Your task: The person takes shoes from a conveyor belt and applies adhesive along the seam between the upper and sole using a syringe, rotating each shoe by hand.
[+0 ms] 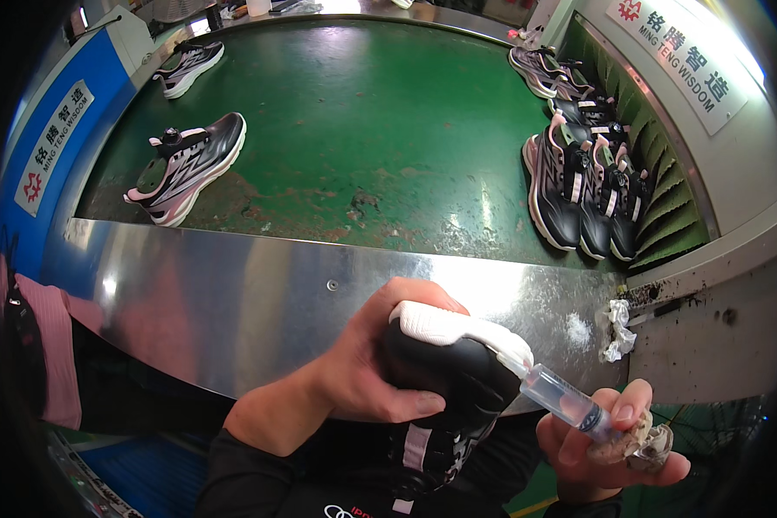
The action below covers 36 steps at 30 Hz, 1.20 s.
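Looking down in the head view, we have the left hand (363,363) wrapped firmly round a black shoe (445,367), thumb on the dark upper, fingers over the white sole. Shoe is held up over the person's lap, just in front of the metal ledge (233,268), toe end up, sole turned away from the body; we see a pink tab (416,447) lower down on it.

Right hand (587,462) has its fingers curled round the rear end of a clear syringe (561,395), plus a crumpled tan wad (652,445) among the fingers. Syringe slants up-left, nozzle at the shoe's sole edge; it's probably touching, but the spot is too small for us to be sure.

Past the ledge we get a green work surface (363,129), scuffed near its front edge. Two loose shoes on its left: a nearer shoe (190,168) and a farther shoe (190,67), well apart. At the right we mark a cluster of shoes (557,186) packed side by side, next to green flaps (665,190). Crumpled white paper (617,332) sits at the ledge's right end.
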### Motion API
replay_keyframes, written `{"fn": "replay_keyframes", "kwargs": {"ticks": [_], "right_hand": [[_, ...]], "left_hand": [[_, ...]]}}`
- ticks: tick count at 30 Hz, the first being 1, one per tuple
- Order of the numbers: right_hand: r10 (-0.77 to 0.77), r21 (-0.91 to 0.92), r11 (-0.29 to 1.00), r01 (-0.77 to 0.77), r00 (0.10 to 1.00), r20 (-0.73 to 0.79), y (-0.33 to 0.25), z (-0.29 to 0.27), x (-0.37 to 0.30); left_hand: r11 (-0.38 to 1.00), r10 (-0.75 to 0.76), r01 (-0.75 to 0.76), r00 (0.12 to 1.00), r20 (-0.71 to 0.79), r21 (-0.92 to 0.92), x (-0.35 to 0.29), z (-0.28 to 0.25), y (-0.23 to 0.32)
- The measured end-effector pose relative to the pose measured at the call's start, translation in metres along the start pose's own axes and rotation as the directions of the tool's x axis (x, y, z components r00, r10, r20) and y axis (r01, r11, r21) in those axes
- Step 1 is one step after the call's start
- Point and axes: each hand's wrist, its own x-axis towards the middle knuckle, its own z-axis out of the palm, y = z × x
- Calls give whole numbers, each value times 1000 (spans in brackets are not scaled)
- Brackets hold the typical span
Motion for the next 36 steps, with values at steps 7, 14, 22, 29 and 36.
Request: {"fn": "replay_keyframes", "kwargs": {"ticks": [7,14,22,29,36], "right_hand": [[12,14,1000,-12,1000,-18,2,-11,-6],[50,-86,994,-60,993,-110,9,-25,-21],[11,-12,1000,-12,996,-90,27,-48,-34],[-67,16,997,69,995,-80,48,-63,-43],[-74,25,997,76,994,-83,60,-68,-54]], "left_hand": [[996,-48,41,995,-90,-84,1,3,-5],[999,-39,38,990,-139,-12,1,-13,-17],[981,-160,124,954,-253,-152,2,-14,-17],[943,-290,239,933,-215,-234,6,-22,-26],[958,-282,243,889,-360,-150,3,-25,-19]]}}
